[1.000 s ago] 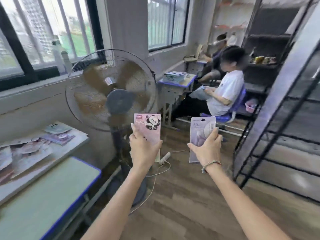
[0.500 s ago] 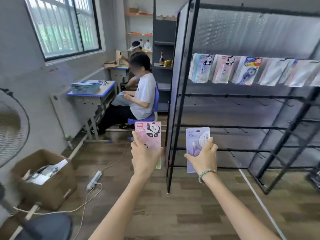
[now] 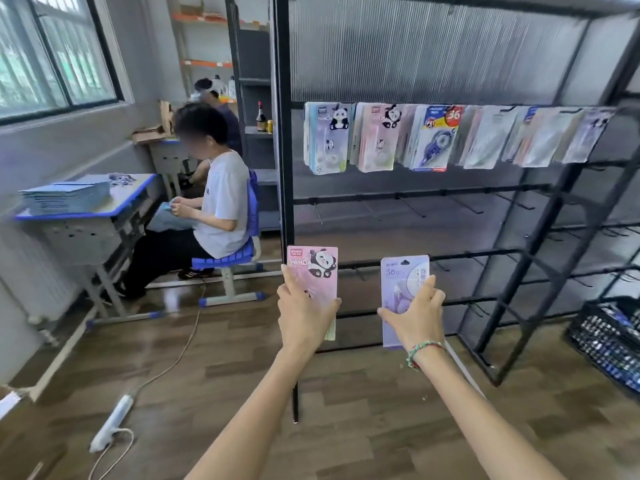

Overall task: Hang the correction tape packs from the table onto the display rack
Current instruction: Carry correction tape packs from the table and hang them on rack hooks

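While left hand [image 3: 306,315] grips pink pack [image 3: 317,271], right hand [image 3: 417,315] grips purple pack [image 3: 401,275]

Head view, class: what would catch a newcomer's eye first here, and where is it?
Two hands held up in the centre: the left hand grips a pink panda pack, the right hand a lilac pack. Behind them stands the black display rack, with a row of hung packs along its upper rail.

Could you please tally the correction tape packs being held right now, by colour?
Pink panda-print correction tape pack, in the grip of the left hand: 1
Lilac correction tape pack, in the grip of the right hand: 1
Total: 2
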Demonstrator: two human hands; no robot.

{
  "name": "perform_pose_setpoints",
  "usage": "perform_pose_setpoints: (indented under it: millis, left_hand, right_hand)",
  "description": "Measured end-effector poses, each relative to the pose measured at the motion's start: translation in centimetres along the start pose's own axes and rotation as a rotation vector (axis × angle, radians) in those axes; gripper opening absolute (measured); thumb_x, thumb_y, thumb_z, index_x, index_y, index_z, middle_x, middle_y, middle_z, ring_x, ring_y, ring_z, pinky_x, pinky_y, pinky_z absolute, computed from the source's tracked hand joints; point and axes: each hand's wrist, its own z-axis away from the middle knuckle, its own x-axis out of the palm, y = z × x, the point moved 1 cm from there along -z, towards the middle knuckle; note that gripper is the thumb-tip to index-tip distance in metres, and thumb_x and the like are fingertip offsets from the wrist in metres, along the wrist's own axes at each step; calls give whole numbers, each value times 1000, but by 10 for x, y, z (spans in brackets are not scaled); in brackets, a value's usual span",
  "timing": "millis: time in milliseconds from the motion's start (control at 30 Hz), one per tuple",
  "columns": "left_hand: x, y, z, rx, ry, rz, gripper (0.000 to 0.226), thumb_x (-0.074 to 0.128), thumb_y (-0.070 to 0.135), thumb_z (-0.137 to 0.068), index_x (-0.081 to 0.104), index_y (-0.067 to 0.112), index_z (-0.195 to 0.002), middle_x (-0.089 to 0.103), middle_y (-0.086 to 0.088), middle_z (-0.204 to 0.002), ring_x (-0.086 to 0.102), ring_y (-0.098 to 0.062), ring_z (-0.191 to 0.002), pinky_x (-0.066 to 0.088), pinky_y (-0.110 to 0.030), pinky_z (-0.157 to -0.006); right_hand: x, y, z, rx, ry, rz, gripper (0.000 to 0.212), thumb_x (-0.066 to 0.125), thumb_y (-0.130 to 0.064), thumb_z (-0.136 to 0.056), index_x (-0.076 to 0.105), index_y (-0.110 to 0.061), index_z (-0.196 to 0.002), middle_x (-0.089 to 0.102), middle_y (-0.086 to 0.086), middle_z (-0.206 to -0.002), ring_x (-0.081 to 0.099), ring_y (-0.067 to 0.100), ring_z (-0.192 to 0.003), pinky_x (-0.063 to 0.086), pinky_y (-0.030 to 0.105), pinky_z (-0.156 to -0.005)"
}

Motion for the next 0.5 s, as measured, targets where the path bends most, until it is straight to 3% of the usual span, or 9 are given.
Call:
perform_pose_setpoints:
  millis: [500]
  left_hand:
    - [110,2,-152,-124,56,-85,120,81,38,-71,-3,16,-153,35,-14,-141,38,-33,-128,40,-50,-102]
  right_hand:
    - [67,8,-190,-21,-144,-2,113,82,-33,-71,4,-9,-150,28,12,-137,40,30,-123,46,40,-75]
